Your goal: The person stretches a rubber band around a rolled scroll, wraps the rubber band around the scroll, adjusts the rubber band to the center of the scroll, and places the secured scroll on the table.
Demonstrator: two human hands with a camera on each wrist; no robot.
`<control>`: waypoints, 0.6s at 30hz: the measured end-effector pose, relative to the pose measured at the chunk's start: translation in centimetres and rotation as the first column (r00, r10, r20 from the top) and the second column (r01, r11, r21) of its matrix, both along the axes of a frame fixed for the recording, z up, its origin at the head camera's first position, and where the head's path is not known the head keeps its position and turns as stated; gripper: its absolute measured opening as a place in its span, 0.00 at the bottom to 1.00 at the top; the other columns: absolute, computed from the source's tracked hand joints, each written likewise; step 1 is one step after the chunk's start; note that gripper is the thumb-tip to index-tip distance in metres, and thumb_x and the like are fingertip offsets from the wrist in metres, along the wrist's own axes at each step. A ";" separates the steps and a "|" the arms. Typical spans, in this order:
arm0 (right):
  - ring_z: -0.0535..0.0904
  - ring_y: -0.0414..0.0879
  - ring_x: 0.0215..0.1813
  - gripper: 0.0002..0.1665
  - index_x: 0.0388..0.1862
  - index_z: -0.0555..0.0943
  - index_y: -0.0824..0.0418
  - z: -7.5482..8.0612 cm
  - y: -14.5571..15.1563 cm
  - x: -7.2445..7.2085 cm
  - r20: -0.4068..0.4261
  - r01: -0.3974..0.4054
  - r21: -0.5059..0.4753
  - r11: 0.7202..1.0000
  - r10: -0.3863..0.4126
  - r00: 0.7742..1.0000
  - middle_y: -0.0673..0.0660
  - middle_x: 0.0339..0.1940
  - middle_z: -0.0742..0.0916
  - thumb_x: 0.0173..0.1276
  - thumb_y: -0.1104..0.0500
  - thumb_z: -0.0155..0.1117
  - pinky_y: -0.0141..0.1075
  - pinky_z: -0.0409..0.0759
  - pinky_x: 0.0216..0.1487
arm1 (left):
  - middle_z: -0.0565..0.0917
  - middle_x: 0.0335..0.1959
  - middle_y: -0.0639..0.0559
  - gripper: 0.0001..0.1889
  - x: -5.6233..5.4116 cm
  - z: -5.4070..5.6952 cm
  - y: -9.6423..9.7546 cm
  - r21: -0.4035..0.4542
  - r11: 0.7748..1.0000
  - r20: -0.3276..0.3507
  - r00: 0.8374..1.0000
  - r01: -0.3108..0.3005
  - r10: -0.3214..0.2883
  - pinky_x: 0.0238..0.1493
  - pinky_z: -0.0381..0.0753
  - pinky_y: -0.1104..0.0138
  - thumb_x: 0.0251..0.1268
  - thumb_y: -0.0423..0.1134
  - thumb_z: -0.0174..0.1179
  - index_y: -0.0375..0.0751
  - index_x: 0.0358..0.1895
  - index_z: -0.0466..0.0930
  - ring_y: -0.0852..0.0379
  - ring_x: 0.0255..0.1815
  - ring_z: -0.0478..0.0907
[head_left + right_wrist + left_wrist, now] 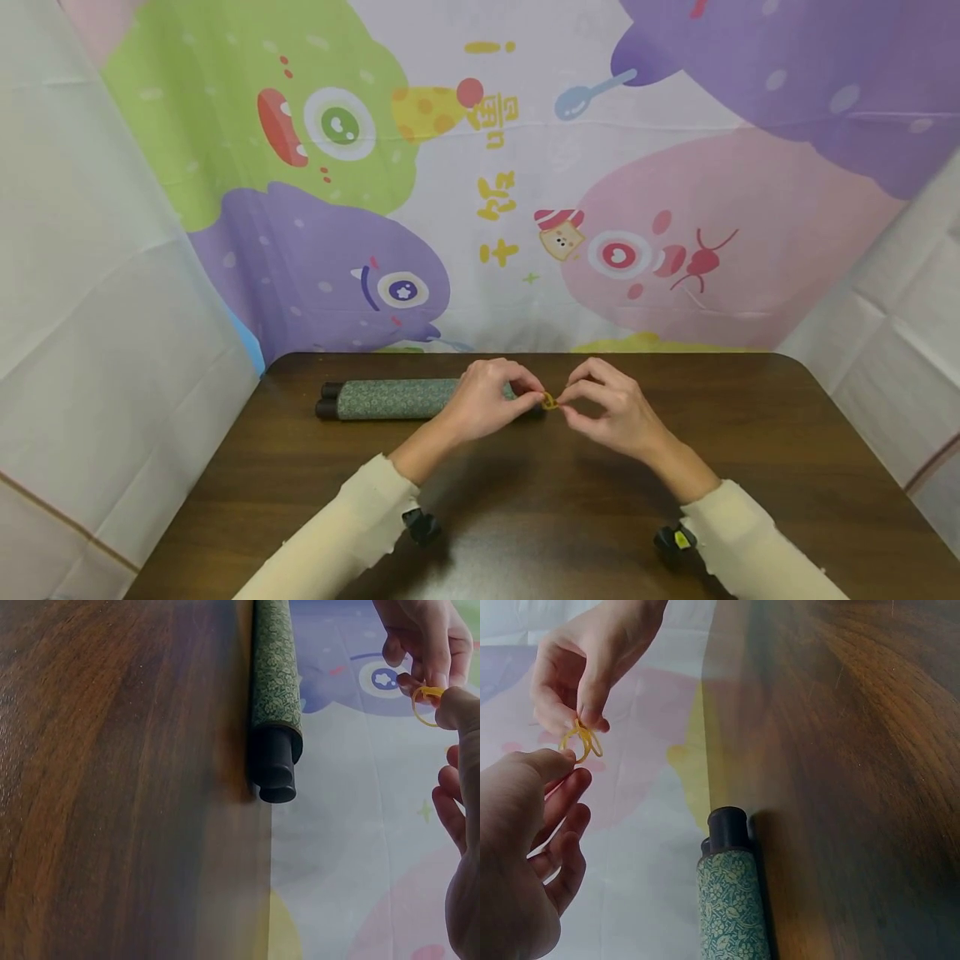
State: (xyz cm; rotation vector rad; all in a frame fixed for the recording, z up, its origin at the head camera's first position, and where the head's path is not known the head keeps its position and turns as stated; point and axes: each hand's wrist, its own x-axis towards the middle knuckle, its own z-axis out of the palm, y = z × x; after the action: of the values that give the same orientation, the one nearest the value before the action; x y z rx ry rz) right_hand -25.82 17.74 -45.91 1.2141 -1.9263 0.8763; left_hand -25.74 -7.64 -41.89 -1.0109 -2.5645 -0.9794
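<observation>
Between my two hands, a looped yellow rubber band [550, 402] is held above the table, bunched into several small loops in the left wrist view. My left hand [487, 398] pinches one side of it with thumb and forefinger. From the other side, my right hand [617, 410] pinches it at the fingertips. A rolled scroll [397, 398] with green floral covering and black rod ends lies along the back of the table, partly hidden behind my left hand. In the right wrist view its two black knobs [276, 769] show at one end.
The dark brown wooden table [570, 517] has rounded back corners. Right behind it hangs a cartoon-printed curtain [517, 308], with pale cloth walls [112, 333] at both sides. Each cream sleeve carries a small black wrist camera [422, 527].
</observation>
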 end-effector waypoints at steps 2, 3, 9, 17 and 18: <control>0.82 0.47 0.42 0.18 0.37 0.91 0.56 -0.1 0.0 -0.1 -0.003 -0.004 -0.003 1.000 0.004 1.000 0.55 0.39 0.86 0.52 0.74 0.82 0.34 0.81 0.46 | 0.96 0.39 0.54 0.03 0.0 0.0 0.0 0.001 1.000 0.001 1.000 0.004 -0.004 0.42 0.80 0.73 0.75 0.40 0.75 0.48 0.43 0.96 0.57 0.41 0.91; 0.82 0.47 0.41 0.19 0.37 0.91 0.56 -0.1 0.1 -0.1 -0.006 -0.006 -0.006 1.000 0.006 1.000 0.55 0.39 0.86 0.51 0.75 0.82 0.34 0.81 0.45 | 0.96 0.39 0.54 0.03 0.0 0.0 -0.1 0.002 1.000 0.002 1.000 0.005 -0.005 0.42 0.80 0.73 0.75 0.40 0.75 0.48 0.43 0.96 0.57 0.41 0.91; 0.82 0.46 0.42 0.13 0.37 0.90 0.56 -0.2 0.3 -0.1 -0.010 -0.009 -0.009 1.000 0.009 1.000 0.54 0.39 0.86 0.57 0.71 0.80 0.34 0.80 0.46 | 0.96 0.39 0.54 0.03 -0.1 -0.1 -0.2 0.008 1.000 0.003 1.000 0.001 -0.001 0.42 0.80 0.73 0.75 0.40 0.75 0.48 0.43 0.96 0.58 0.41 0.90; 0.81 0.46 0.42 0.11 0.37 0.90 0.56 -0.4 0.6 -0.3 -0.023 0.004 -0.012 1.000 -0.004 1.000 0.54 0.39 0.86 0.57 0.69 0.80 0.34 0.80 0.46 | 0.95 0.38 0.55 0.02 0.0 0.0 -0.5 0.011 1.000 0.020 1.000 -0.015 0.014 0.43 0.80 0.72 0.74 0.42 0.76 0.50 0.42 0.96 0.59 0.40 0.89; 0.81 0.46 0.42 0.13 0.37 0.90 0.56 -0.4 0.6 -0.3 -0.023 0.006 -0.012 1.000 -0.006 1.000 0.54 0.39 0.86 0.56 0.70 0.80 0.34 0.80 0.47 | 0.95 0.38 0.55 0.02 0.0 0.0 -0.5 0.013 1.000 0.022 1.000 -0.014 0.014 0.43 0.80 0.72 0.74 0.42 0.76 0.50 0.42 0.96 0.59 0.40 0.89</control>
State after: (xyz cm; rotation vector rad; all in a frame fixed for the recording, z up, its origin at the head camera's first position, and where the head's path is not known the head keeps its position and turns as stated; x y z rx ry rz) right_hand -26.12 18.34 -46.29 1.2059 -1.9025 0.8660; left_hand -25.73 -8.13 -41.90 -0.9826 -2.5757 -1.0076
